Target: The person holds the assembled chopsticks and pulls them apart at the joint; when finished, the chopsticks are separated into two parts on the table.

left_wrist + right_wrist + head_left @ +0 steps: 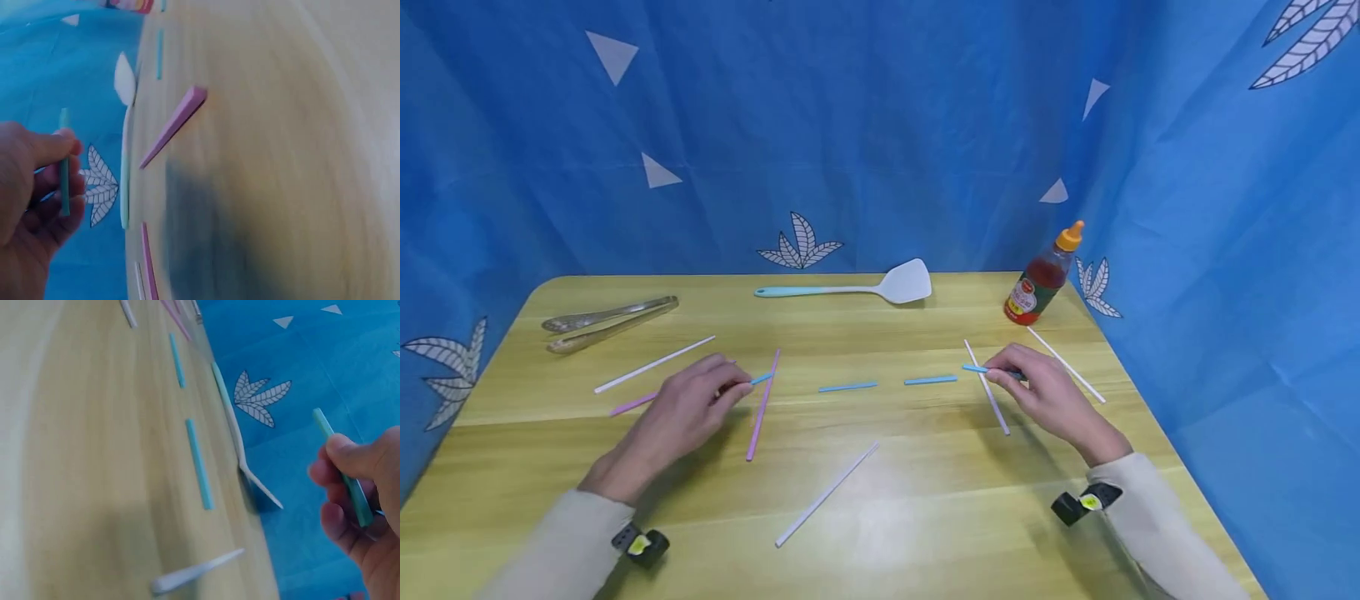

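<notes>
My left hand pinches a short blue straw piece between thumb and fingers, above the table's left half. In the head view, the piece's tip meets the outline of a pink straw; contact cannot be told. On the right, my right hand grips another short blue straw piece, raised over a pale straw on the tabletop. Between the hands lie two more short blue pieces, a left one and a right one, end to end with a gap.
A second pink straw is partly hidden behind my left hand. White straws lie at left, front and right. Along the back are metal tongs, a spatula and a red sauce bottle.
</notes>
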### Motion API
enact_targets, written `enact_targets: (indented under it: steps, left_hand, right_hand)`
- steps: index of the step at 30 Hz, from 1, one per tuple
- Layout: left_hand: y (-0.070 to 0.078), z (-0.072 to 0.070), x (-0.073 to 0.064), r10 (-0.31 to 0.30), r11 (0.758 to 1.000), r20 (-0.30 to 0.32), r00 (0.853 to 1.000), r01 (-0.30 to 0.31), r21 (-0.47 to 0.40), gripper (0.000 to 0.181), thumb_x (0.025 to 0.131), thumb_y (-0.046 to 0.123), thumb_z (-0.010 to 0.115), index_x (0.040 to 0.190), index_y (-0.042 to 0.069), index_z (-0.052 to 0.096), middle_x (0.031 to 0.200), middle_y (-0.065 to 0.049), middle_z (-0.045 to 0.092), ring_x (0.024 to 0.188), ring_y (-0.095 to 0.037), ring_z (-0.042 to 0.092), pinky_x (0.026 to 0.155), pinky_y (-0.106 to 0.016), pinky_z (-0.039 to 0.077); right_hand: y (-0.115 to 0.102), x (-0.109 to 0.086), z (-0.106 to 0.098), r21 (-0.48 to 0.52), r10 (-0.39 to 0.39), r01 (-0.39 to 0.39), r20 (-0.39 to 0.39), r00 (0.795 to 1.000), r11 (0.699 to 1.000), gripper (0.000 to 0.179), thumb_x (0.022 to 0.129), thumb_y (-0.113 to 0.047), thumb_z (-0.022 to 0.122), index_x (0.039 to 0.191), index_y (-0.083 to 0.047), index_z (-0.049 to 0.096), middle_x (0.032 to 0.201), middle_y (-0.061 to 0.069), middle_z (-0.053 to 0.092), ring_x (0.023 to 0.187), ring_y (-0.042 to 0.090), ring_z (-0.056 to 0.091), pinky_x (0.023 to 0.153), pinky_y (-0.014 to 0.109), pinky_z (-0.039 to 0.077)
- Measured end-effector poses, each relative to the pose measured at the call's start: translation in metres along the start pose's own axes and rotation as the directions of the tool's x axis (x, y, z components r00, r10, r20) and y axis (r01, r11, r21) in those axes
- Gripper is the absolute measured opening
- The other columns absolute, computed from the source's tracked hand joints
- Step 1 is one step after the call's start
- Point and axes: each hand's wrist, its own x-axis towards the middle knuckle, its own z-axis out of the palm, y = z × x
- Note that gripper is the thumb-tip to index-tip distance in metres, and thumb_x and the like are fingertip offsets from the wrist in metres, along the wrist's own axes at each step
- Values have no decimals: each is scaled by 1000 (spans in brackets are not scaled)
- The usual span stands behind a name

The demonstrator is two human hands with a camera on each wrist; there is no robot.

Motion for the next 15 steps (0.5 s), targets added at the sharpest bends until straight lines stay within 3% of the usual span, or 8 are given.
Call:
enact_targets:
  steps: [2,6,10,15]
  left_hand:
    - [-9,-9,-6,-54,998,18,998,54,10,9,96,6,82,100,14,80,93,4,70,78,-9,58,67,-34,52]
    - [-15,-10,-8,-77,997,119,990,74,25,7,101,11,78,108,11,80,103,-2,74,89,-17,66,78,-42,58]
    - [-10,-4,-8,-112,994,191,975,110,21,11,102,9,76,112,8,81,106,-5,74,98,-25,69,85,-48,60]
    - [1,9,-3,-120,992,266,956,128,-15,16,104,11,73,118,10,81,108,-3,75,101,-22,69,95,-49,60]
  right_hand:
    - [5,-4,-4,4,41,-41,29,999,999,7,102,-6,76,106,-10,79,98,-2,76,86,8,68,76,35,60]
    - [14,-7,1,-7,59,-59,63,996,998,10,105,-13,73,112,-15,80,105,-4,78,92,9,70,81,36,62]
    - [20,-13,6,-28,60,-59,44,997,998,14,101,-6,76,111,-15,81,104,-5,76,91,8,69,80,34,62]
    - [24,-17,15,-31,58,-57,61,996,998,14,100,-5,77,111,-13,80,105,-4,75,93,11,71,80,40,63]
